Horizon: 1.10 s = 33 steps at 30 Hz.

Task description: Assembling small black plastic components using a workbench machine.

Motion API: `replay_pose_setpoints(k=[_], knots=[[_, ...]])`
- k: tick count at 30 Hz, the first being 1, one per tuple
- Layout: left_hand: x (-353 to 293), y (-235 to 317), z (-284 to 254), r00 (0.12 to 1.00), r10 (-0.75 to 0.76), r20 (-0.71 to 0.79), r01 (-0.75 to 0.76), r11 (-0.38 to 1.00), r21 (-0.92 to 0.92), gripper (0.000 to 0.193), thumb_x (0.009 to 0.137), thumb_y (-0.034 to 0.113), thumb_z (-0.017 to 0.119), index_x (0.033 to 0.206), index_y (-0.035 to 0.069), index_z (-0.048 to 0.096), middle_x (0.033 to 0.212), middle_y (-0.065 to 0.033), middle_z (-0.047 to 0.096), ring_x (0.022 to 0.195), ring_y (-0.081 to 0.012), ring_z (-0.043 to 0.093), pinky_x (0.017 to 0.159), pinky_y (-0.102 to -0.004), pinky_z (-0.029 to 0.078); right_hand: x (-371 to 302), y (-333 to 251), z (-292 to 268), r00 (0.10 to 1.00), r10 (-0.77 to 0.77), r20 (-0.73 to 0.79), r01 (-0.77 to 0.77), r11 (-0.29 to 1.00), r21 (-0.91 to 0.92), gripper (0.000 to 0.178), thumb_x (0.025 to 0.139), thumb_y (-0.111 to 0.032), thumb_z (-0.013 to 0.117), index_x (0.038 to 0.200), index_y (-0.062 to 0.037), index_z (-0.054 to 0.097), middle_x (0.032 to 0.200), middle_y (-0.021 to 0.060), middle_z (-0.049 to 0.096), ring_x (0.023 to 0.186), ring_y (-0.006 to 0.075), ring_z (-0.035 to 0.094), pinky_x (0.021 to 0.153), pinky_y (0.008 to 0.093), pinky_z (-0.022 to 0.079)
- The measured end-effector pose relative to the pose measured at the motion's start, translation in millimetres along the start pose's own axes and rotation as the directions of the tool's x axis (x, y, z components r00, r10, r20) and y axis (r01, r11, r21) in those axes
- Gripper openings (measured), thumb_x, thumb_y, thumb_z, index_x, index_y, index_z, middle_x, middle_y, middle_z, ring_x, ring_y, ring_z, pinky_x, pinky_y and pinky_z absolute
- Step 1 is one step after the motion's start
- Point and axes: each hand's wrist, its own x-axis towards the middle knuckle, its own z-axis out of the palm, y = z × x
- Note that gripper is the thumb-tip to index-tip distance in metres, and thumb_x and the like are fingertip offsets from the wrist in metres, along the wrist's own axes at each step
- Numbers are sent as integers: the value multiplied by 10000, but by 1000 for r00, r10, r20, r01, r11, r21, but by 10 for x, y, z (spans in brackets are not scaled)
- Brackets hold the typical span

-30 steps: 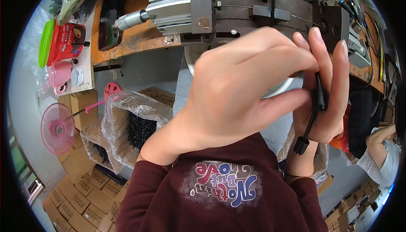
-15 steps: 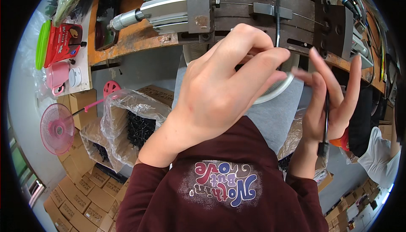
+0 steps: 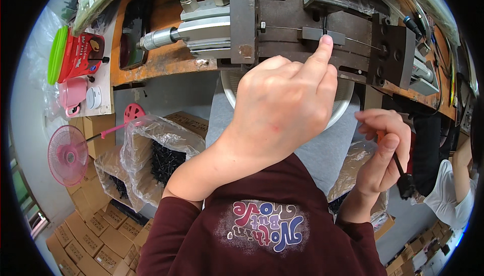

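Note:
My left hand [image 3: 290, 94] reaches over the dark metal fixture [image 3: 282, 49], its index finger stretched and the other fingers curled. The index fingertip lies on a thin black rod [image 3: 325, 22] that crosses a small grey metal block [image 3: 309, 33]. The thumb and the rod's near part are hidden under this hand. Lower on the right, my right hand [image 3: 383, 150] is curled around a thin black rod with a chunky black end [image 3: 405, 186], which sticks out below the palm.
Air cylinders [image 3: 209, 26] flank the fixture on the wooden bench [image 3: 166, 69]. A white basin [image 3: 229, 92] rests at my lap. Plastic-lined boxes of black parts [image 3: 166, 162], a pink fan [image 3: 69, 155] and stacked cartons [image 3: 96, 238] stand left. A person's white sleeve [image 3: 448, 188] shows right.
My left hand has shifted up to the block, its index finger now stretched along the rod. My right hand has lowered, its spread fingers now curled in.

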Motion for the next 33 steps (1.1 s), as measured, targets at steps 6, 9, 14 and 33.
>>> replay_pose_setpoints(k=[6, 9, 14, 33], knots=[[-10, 3, -10, 1000, -23, 9, 23, 1000, 6, 140, 708, 93, 653, 810, 1, 683, 1081, -178, 708, 543, -128, 587, 561, -265, 482, 45, 47, 22, 984, -162, -70, 128, 927, -352, 310, 1056, -244, 414, 1076, 0, 604, 1064, 173, 679, 883, 253, 609, 792, 336, 469], [-57, -24, 37, 1000, -27, -9, 27, 999, -22, 151, 728, 90, 662, 847, -1, 682, 1132, -160, 686, 626, -141, 626, 593, -275, 512, 75, 54, 37, 965, -250, -77, 188, 868, -460, 278, 1050, -221, 435, 1062, -1, 604, 1028, 173, 676, 900, 279, 625, 820, 361, 482], [-88, 44, -11, 968, -244, 60, 250, 915, -316, 206, 751, 37, 764, 946, 22, 701, 1210, -98, 648, 812, -156, 698, 690, -266, 569, -66, 81, 45, 984, -93, -153, 73, 988, -134, 338, 1040, -306, 457, 871, -20, 518, 795, 126, 600, 700, 216, 548, 671, 320, 438], [-292, -29, -490, 819, -208, 535, 573, 257, -778, 448, 619, 48, 857, 1050, -3, 745, 744, -21, 650, 504, -11, 365, 509, -206, 307, 198, 219, 324, 867, -366, 338, 491, 741, -458, 200, 805, -175, 686, 906, -62, 557, 969, 108, 600, 844, 284, 591, 788, 402, 454]])
